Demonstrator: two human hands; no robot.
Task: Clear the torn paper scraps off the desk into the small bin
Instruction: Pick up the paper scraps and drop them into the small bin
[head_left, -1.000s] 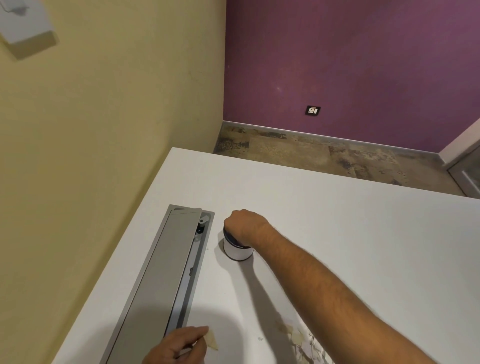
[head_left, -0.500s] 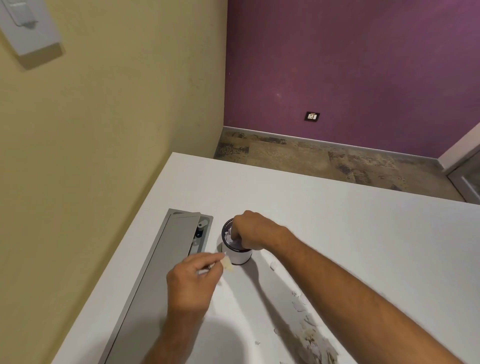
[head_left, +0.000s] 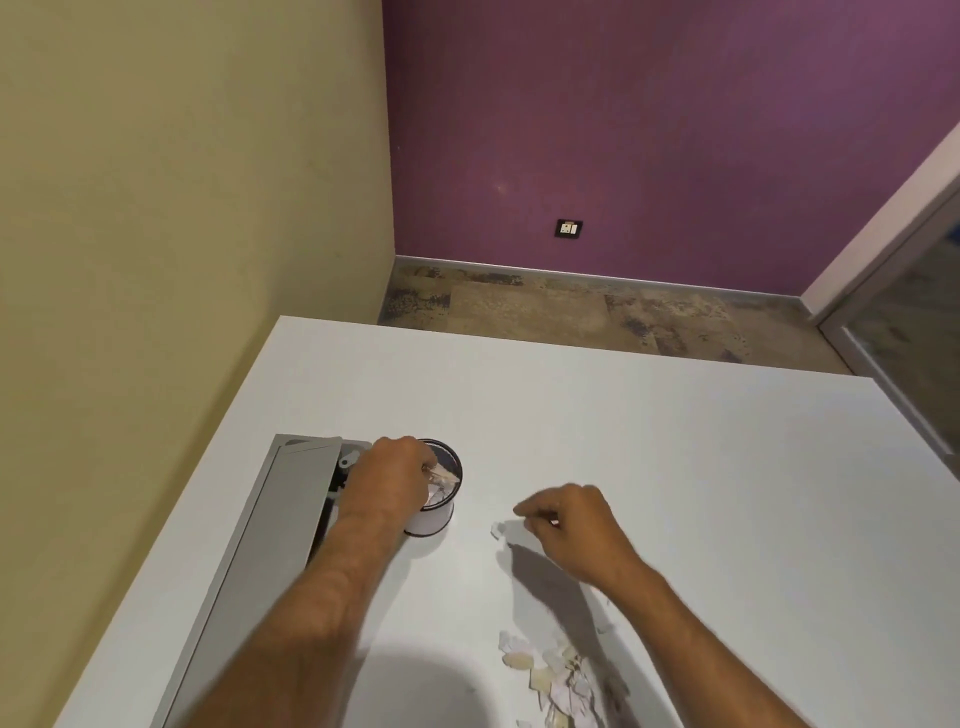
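Left hand pinching 1 scrap over small bin; right hand, curled, reaching for stray scrap, grip unclear. Pile remaining. Risk: forearm tipping bin.

An office room: a white tabletop with a built-in cable hatch along its left edge, carpet tiles, a wall socket.

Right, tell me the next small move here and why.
Probably let the left hand drop its scrap into the bin: its fingertips are already over the open rim, with paper showing inside. Meanwhile the right hand hovers beside a loose scrap, and a pile still lies on the desk.
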